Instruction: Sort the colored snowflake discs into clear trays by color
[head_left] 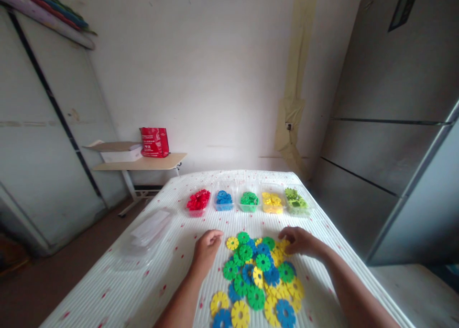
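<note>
A loose pile of notched plastic discs in yellow, green and blue lies in front of me, including a green disc [263,262], a yellow disc [240,313] and a blue disc [286,312]. To the left of the pile, my left hand [207,246] rests near the table with its fingers curled together and nothing visible in them. My right hand [299,241] is at the pile's far right edge. Its thumb and fingers close around a yellow notched disc [285,246], partly hidden by the fingers.
Beyond the pile stand clear boxes of red pieces [198,200], blue discs [224,199], green discs [249,200], yellow discs [271,201] and light-green pieces [296,200]. Clear plastic packaging [148,232] lies at left on the white ribbed tablecloth [172,256]. A fridge [387,108] stands right.
</note>
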`<state>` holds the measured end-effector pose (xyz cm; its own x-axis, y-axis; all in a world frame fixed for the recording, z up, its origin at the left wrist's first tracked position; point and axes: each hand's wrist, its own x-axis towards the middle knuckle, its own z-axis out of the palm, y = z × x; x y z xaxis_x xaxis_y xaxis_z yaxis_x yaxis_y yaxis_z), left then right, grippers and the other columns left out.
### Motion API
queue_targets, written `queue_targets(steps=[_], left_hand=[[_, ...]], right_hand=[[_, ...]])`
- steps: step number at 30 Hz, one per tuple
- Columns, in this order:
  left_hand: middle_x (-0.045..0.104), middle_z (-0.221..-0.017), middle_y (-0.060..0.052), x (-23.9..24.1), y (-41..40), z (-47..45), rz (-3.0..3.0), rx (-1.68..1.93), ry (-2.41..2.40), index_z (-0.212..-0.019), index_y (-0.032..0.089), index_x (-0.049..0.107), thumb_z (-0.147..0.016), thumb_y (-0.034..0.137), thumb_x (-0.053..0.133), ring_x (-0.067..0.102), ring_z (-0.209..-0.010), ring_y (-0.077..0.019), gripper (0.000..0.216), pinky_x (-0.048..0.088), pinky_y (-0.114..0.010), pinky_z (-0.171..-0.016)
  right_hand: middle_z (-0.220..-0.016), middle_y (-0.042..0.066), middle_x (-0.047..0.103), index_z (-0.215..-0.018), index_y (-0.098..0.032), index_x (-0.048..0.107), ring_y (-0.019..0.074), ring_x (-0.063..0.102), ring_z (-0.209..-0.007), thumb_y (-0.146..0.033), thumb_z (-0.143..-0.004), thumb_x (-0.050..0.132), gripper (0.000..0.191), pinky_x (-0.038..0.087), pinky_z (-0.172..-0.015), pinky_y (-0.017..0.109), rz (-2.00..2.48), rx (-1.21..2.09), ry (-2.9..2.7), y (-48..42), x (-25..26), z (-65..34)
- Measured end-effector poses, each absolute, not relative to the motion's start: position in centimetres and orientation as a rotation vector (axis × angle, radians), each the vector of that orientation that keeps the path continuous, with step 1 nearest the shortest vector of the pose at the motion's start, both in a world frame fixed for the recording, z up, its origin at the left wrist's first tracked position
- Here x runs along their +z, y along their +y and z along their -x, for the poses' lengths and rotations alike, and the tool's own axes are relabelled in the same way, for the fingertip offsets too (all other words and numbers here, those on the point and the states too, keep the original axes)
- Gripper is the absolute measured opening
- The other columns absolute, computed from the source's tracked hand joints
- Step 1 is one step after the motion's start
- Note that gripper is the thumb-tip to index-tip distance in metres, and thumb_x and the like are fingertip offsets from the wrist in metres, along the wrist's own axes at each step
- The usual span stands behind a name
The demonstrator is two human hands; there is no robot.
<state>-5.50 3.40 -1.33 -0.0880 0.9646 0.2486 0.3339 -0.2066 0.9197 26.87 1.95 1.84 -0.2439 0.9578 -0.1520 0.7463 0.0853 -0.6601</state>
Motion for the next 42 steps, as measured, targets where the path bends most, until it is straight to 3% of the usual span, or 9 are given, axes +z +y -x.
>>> queue_targets(steps=[13,21,31,42], left_hand=[[0.072,-0.075,-0.006,-1.4,3.4,5.5,-1.605,1.315,1.421,-0.073,0.017,0.069,-0.064,0.034,0.054,0.066,-0.073,-0.0216,0.024,0.052,-0.033,-0.074],[0.072,-0.076,-0.007,-1.5,3.4,5.5,-1.603,1.32,1.411,-0.073,0.017,0.069,-0.064,0.034,0.053,0.066,-0.074,-0.0219,0.025,0.051,-0.033,-0.073],[0.072,-0.076,-0.007,-1.7,3.5,5.6,-1.587,1.304,1.4,-0.074,0.017,0.069,-0.063,0.034,0.053,0.065,-0.074,-0.0219,0.025,0.051,-0.033,-0.074],[0.072,-0.075,-0.006,-1.8,3.6,5.6,-1.567,1.314,1.404,-0.073,0.017,0.069,-0.063,0.033,0.055,0.066,-0.074,-0.0216,0.024,0.051,-0.032,-0.073]], right_hand=[[-0.066,-0.003,0.056,-0.092,-0.02,0.07,0.0125,0.05,-0.063,-0.011,-0.056,0.059,0.038,0.039,-0.055,0.02,1.622,0.936,-2.091,1.6,2.0,-26.3],[-0.087,0.0,0.065,-0.102,-0.022,0.067,0.0172,0.058,-0.077,-0.009,-0.054,0.06,0.05,0.044,-0.065,0.022,1.626,0.944,-2.119,1.5,1.8,-26.1],[-0.074,-0.004,0.055,-0.091,-0.02,0.061,0.0127,0.05,-0.068,-0.006,-0.051,0.061,0.042,0.035,-0.054,0.02,1.732,0.877,-2.109,0.9,3.0,-25.3],[-0.062,-0.006,0.046,-0.062,-0.018,0.045,0.0087,0.04,-0.059,-0.007,-0.047,0.061,0.024,0.024,-0.047,0.019,1.708,0.904,-2.002,1.7,2.1,-26.0]])
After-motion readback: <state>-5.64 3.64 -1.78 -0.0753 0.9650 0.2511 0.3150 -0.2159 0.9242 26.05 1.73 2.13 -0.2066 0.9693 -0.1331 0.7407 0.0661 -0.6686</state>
